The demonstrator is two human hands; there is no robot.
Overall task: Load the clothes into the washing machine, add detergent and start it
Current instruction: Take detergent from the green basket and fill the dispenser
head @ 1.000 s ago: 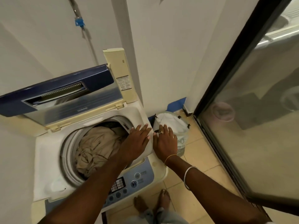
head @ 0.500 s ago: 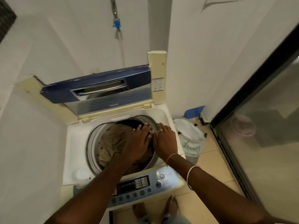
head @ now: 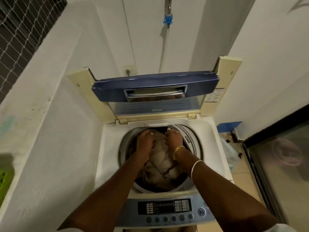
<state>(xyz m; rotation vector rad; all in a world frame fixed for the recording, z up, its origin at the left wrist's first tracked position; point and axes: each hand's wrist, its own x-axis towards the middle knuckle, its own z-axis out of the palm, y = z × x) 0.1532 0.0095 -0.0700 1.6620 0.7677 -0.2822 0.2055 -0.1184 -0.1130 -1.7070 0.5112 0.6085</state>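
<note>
A white top-loading washing machine (head: 209, 139) stands before me with its blue lid (head: 155, 87) folded upright. Beige and dark clothes (head: 160, 163) fill the drum. Both my hands are inside the drum on the pile. My left hand (head: 144, 142) lies on the left part of the beige cloth with its fingers bent down over it. My right hand (head: 173, 139), with a ring and bracelets, rests on the right part, fingers curled into the fabric. The fingertips are partly hidden. The blue control panel (head: 167, 210) with buttons sits at the near edge.
A white wall (head: 50, 131) closes in on the left, with a green basket (head: 5, 183) at the far left edge. A laundry bag (head: 231, 154) stands on the floor right of the machine. A glass door with a dark frame (head: 267, 134) runs along the right. A tap (head: 168, 19) hangs above.
Both hands have moved from the drum's right rim down into the drum onto the clothes. My view has turned left and now faces the machine squarely.
</note>
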